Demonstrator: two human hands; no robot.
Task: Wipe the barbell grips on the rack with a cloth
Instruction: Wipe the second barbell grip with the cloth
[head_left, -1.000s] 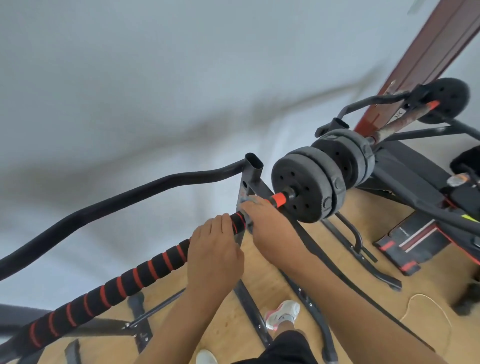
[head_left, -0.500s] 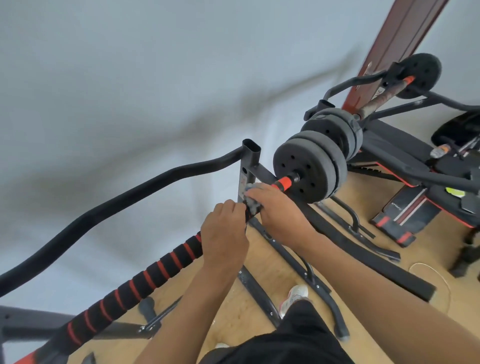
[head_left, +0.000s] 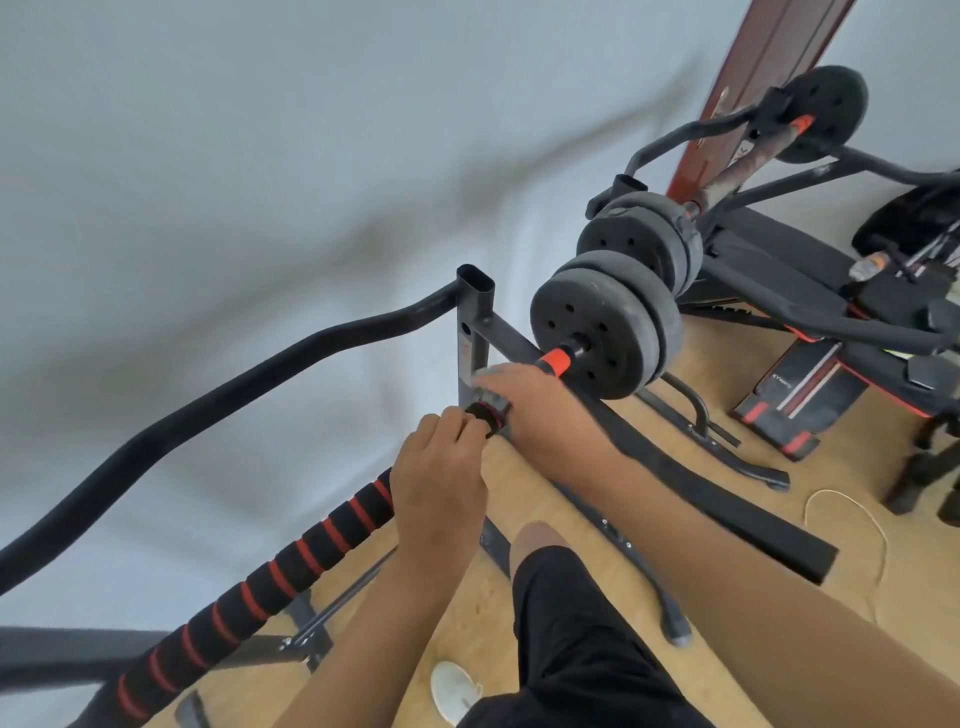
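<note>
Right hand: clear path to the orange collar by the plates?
Probably yes. The right hand, holding the cloth on the bar, sits right beside the orange collar. Nothing lies between them; the plates sit beyond the collar.

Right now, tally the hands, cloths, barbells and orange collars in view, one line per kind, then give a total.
hands: 2, left hand and right hand
cloth: 1
barbells: 2, near barbell and far barbell
orange collars: 2, near collar and far collar
Total: 7
</note>
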